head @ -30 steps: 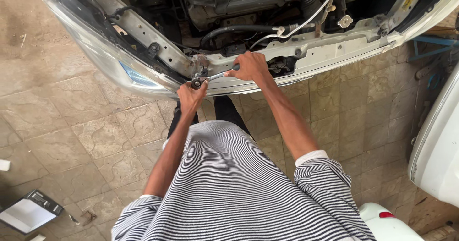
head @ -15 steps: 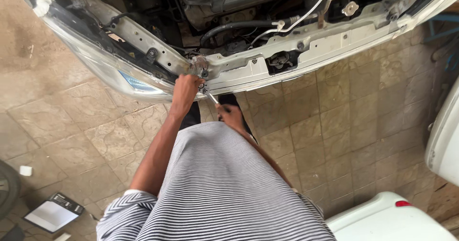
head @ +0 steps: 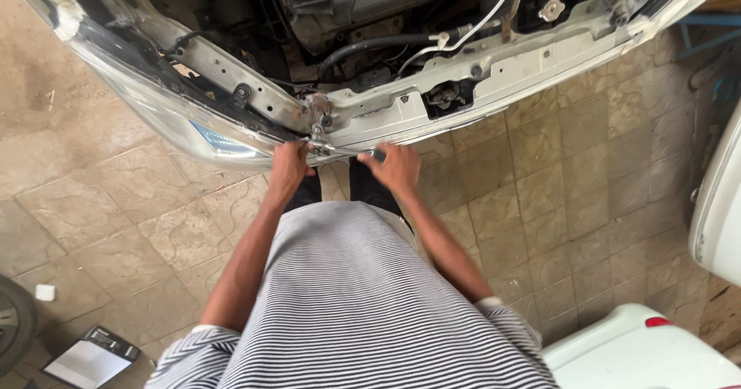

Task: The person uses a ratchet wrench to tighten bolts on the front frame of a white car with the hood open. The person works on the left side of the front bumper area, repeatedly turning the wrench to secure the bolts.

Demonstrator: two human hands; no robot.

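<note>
Tiled workshop floor [head: 116, 204], open car front w/ bare white panel [head: 525, 65] at far side. Left hand [head: 287, 169] closed on a slim metal tool [head: 340, 150] just under the rusty centre bracket [head: 318, 111]; right hand [head: 397, 167] grips its other end, near the panel edge

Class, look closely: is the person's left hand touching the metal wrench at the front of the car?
Touching. The head view shows the left hand closed over one end of the metal wrench, with no gap, just below the car's front panel.
</note>
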